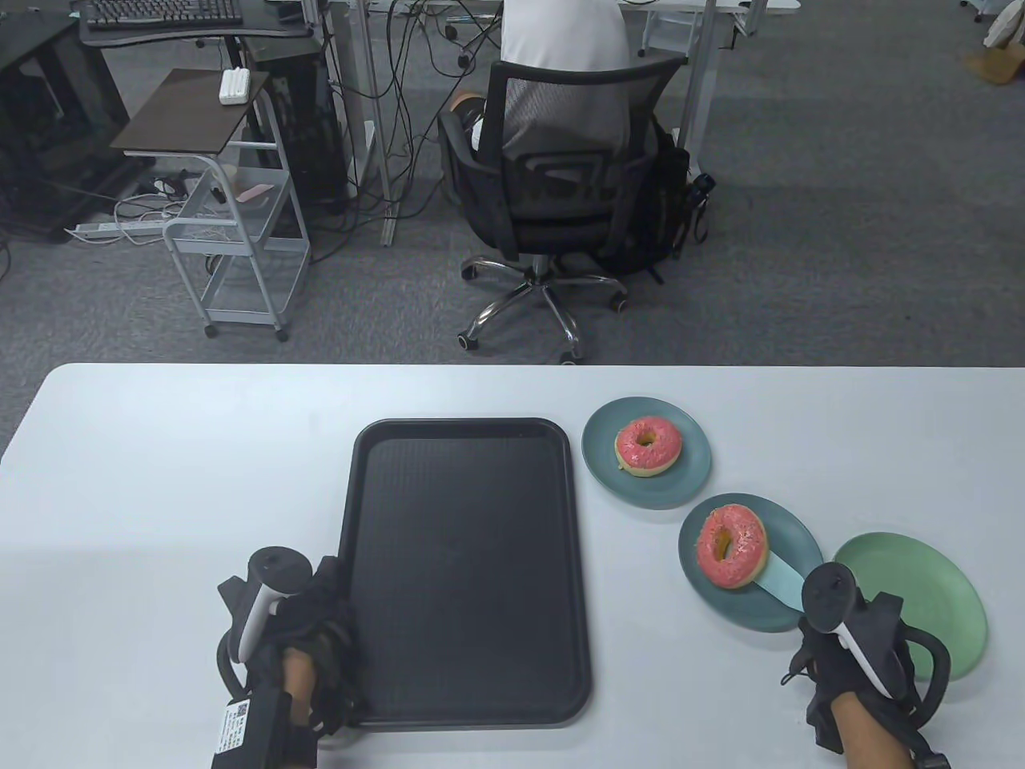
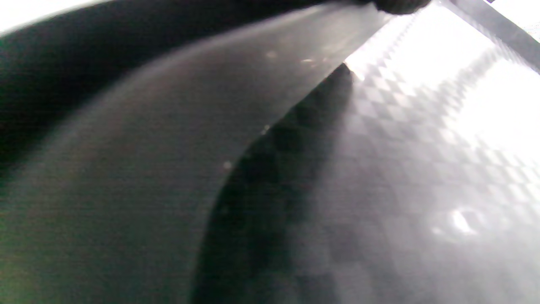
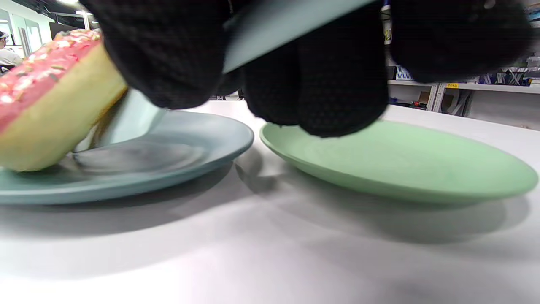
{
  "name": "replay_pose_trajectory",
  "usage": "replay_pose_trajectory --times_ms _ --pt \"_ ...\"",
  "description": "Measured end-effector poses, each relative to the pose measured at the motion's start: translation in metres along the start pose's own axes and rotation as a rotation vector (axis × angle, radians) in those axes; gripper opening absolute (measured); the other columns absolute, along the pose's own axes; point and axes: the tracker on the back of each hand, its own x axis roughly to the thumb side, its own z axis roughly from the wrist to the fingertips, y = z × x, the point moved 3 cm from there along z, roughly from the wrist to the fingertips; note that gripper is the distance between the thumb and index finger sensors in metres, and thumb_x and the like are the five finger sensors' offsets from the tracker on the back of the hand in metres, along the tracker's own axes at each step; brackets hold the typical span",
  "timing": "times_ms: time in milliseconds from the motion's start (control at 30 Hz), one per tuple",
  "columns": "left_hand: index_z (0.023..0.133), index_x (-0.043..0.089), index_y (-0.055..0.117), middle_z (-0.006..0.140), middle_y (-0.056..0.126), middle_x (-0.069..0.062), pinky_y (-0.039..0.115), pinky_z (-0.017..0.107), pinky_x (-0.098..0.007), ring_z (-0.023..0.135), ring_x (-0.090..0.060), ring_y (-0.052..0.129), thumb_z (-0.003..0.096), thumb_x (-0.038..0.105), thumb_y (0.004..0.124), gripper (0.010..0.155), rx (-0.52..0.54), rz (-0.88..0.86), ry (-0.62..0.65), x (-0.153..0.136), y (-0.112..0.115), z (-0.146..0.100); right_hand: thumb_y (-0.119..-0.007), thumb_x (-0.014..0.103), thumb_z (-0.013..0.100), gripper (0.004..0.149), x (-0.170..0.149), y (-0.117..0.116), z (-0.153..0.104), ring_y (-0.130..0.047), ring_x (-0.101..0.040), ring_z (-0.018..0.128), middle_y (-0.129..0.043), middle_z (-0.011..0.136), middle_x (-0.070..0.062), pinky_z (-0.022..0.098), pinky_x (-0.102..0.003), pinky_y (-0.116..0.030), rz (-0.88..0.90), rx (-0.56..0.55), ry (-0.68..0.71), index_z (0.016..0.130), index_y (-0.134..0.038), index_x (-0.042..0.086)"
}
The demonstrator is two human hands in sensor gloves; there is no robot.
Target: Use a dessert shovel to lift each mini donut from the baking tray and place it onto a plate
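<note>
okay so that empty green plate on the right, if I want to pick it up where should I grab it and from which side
Pinch the green plate by its rim on the far right edge, coming in from the right. It is shallow and lies flat, so only the raised rim gives purchase. Its left edge sits close beside the blue plate, and the right hand covers part of its near side.

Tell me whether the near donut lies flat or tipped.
Tipped: the near donut leans on the dessert shovel, only its lower edge touching the blue plate.
</note>
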Motion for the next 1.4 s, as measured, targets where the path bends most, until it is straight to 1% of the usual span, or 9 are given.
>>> replay_pose_trajectory --times_ms 267,533,600,767,967,1067,1133,1200,1400 --pt "0.095 0.058 0.033 0.076 0.069 0.008 0.079 0.037 -0.034 0.046 -0.012 0.088 0.0435 0.045 0.070 0.064 -0.001 0.000 0.000 0.000 0.000 0.000 -0.092 0.034 0.040 0.056 0.000 0.009 -0.004 -0.102 -0.032 0.045 -0.099 0.074 -0.012 0.031 -0.047 -0.093 -0.053 -0.066 -0.042 0.093 -0.077 0.024" --pt "0.095 0.057 0.033 0.076 0.070 0.008 0.079 0.037 -0.033 0.046 -0.012 0.088 0.0436 0.045 0.070 0.065 -0.001 0.000 -0.001 0.000 0.000 0.000 -0.091 0.034 0.041 0.056 -0.013 0.012 -0.001 -0.101 -0.032 0.045 -0.098 0.074 -0.014 0.031 -0.047 -0.092 -0.073 -0.098 -0.127 0.093 -0.076 0.022" --pt "0.094 0.059 0.033 0.076 0.069 0.008 0.078 0.036 -0.035 0.046 -0.012 0.088 0.0430 0.046 0.069 0.064 -0.001 0.000 -0.001 0.000 0.000 0.000 -0.091 0.034 0.041 0.056 -0.017 0.013 0.000 -0.101 -0.032 0.045 -0.098 0.074 -0.014 0.031 -0.047 -0.092 -0.088 -0.115 -0.144 0.094 -0.076 0.022" --pt "0.094 0.060 0.034 0.075 0.071 0.008 0.080 0.035 -0.034 0.045 -0.012 0.089 0.0423 0.046 0.070 0.065 -0.004 -0.002 -0.003 0.000 0.000 0.000 -0.090 0.034 0.042 0.056 -0.025 0.012 0.002 -0.101 -0.032 0.045 -0.098 0.074 -0.014 0.031 -0.047 -0.092 -0.087 -0.115 -0.180 0.094 -0.075 0.022" --pt "0.095 0.058 0.033 0.076 0.070 0.008 0.079 0.036 -0.034 0.046 -0.012 0.088 0.0432 0.045 0.070 0.064 -0.004 -0.002 -0.003 0.000 0.000 0.000 -0.089 0.033 0.042 0.056 -0.030 0.008 0.002 -0.100 -0.032 0.045 -0.097 0.075 -0.015 0.031 -0.048 -0.091 -0.091 -0.109 -0.185 0.095 -0.074 0.019" --pt "0.095 0.057 0.033 0.076 0.069 0.008 0.079 0.037 -0.034 0.047 -0.012 0.087 0.0439 0.045 0.069 0.064 -0.003 -0.002 -0.003 0.000 0.000 0.000 -0.087 0.034 0.043 0.058 -0.038 0.010 0.003 -0.100 -0.031 0.044 -0.095 0.075 -0.015 0.030 -0.046 -0.092 -0.053 -0.123 -0.218 0.096 -0.070 0.016" --pt "0.095 0.057 0.033 0.076 0.069 0.008 0.079 0.037 -0.034 0.047 -0.011 0.088 0.0437 0.045 0.070 0.064 -0.003 -0.002 -0.003 0.000 0.000 0.000 -0.088 0.034 0.043 0.066 -0.046 0.012 0.005 -0.100 -0.029 0.044 -0.093 0.077 -0.015 0.028 -0.043 -0.094 0.001 -0.128 -0.250 0.100 -0.061 0.014" --pt "0.095 0.058 0.033 0.076 0.069 0.008 0.079 0.037 -0.034 0.046 -0.012 0.088 0.0434 0.045 0.070 0.064 -0.005 -0.002 -0.003 0.000 0.000 0.000 -0.089 0.034 0.043 0.069 -0.056 0.013 0.008 -0.100 -0.028 0.045 -0.090 0.079 -0.015 0.027 -0.041 -0.095 0.055 -0.115 -0.291 0.101 -0.058 0.013" --pt "0.095 0.058 0.033 0.076 0.069 0.008 0.079 0.037 -0.034 0.046 -0.012 0.088 0.0434 0.045 0.070 0.064 -0.007 -0.002 -0.005 0.000 0.000 0.000 -0.090 0.033 0.043 0.072 -0.090 0.013 0.024 -0.099 -0.029 0.050 -0.084 0.085 -0.017 0.029 -0.041 -0.096 0.184 -0.088 -0.403 0.102 -0.054 0.010"
